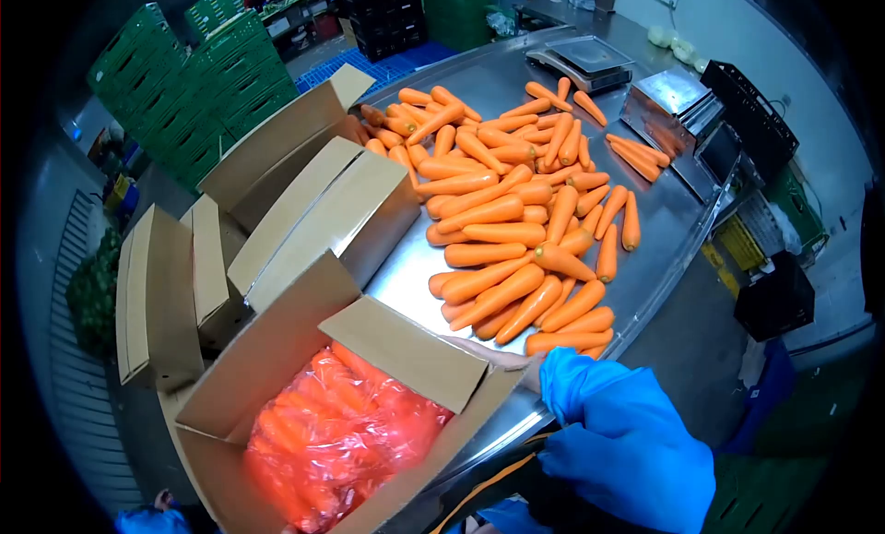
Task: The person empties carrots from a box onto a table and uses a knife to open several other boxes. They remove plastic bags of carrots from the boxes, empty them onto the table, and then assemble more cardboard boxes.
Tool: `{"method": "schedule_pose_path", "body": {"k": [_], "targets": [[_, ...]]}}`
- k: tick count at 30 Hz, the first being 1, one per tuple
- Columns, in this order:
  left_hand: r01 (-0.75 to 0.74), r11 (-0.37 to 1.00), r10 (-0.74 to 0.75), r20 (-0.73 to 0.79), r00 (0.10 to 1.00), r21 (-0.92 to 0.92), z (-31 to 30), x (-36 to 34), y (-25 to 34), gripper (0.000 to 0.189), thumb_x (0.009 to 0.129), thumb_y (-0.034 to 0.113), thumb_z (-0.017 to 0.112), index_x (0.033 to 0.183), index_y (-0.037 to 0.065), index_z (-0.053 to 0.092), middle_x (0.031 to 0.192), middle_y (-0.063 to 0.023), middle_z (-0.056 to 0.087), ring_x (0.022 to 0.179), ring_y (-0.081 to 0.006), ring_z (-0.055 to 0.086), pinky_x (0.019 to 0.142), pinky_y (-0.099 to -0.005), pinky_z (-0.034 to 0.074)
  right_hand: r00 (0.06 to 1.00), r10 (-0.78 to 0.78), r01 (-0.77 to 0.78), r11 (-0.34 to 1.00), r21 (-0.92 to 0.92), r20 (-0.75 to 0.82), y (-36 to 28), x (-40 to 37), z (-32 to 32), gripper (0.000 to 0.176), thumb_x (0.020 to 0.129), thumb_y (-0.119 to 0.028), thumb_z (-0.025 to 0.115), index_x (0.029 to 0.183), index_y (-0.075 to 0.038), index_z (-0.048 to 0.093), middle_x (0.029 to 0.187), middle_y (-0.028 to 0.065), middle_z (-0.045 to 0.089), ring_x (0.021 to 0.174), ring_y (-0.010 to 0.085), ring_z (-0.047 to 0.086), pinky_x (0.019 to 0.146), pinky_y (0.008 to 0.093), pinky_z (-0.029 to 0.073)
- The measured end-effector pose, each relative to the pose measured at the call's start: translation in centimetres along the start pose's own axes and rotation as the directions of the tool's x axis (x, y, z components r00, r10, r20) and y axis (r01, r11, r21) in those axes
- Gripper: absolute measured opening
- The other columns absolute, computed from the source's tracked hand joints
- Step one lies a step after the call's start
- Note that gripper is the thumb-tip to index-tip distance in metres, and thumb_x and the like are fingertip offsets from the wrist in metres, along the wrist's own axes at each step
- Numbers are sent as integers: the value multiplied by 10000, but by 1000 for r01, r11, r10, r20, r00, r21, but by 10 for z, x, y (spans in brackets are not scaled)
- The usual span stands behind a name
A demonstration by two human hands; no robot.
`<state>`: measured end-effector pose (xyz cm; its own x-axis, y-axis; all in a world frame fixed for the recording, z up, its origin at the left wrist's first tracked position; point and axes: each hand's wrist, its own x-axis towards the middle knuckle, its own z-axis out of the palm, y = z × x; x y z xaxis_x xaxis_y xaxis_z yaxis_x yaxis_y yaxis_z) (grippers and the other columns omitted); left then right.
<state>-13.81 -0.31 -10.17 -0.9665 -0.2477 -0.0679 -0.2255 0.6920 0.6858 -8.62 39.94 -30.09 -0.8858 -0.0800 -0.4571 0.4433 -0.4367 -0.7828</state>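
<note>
Right grip (507, 359) flat on box flap (406, 350), seemingly empty; nearest carrot (570, 340) just beyond, lying crosswise to the fingers.

We find bare table (401, 276) at centre, a lane between the carrots (516, 211) on the right and the boxes (350, 207) on the left. The open box (258, 350) blocks the lower left; scale (583, 59) and trays (673, 105) crowd the top right.
</note>
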Motion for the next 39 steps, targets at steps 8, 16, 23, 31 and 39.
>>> {"method": "schedule_pose_path", "body": {"k": [8,16,23,31,39], "targets": [[-440,841,376,245,894,316,-28,-76,318,262,846,256,530,762,16,592,568,-65,541,467,-127,453,432,-283,383,987,-15,3,997,74,159,3,-21,-79,640,793,-225,508,1373,-76,284,1436,109,256,1311,278,267,1070,426,242],[-510,494,469,278,838,704,104,-201,536,134,738,82,536,692,-40,570,501,-51,517,429,-111,482,399,-267,374,947,-61,20,991,131,316,0,14,-112,629,802,-239,513,1369,-78,294,1435,109,258,1308,281,271,1067,438,246],[-739,376,630,431,646,559,152,-134,557,125,758,96,538,745,-23,575,546,-44,533,465,-107,496,429,-261,395,902,-124,-8,953,303,414,-8,-1,-90,620,810,-252,518,1366,-80,303,1435,108,260,1306,284,275,1064,448,250],[-757,406,568,507,648,512,261,-54,549,125,782,112,540,806,-4,580,598,-37,551,507,-103,513,464,-255,419,532,-415,-564,477,674,738,-90,-28,10,611,819,-266,523,1361,-82,312,1434,107,262,1303,287,279,1061,460,255],[-681,534,560,394,729,502,207,-12,494,136,805,128,542,867,14,585,649,-29,569,548,-98,530,499,-248,443,456,-215,-885,-6,466,864,-129,-25,14,476,911,-254,461,1348,-113,340,1378,102,357,1253,327,347,977,561,339]]}}
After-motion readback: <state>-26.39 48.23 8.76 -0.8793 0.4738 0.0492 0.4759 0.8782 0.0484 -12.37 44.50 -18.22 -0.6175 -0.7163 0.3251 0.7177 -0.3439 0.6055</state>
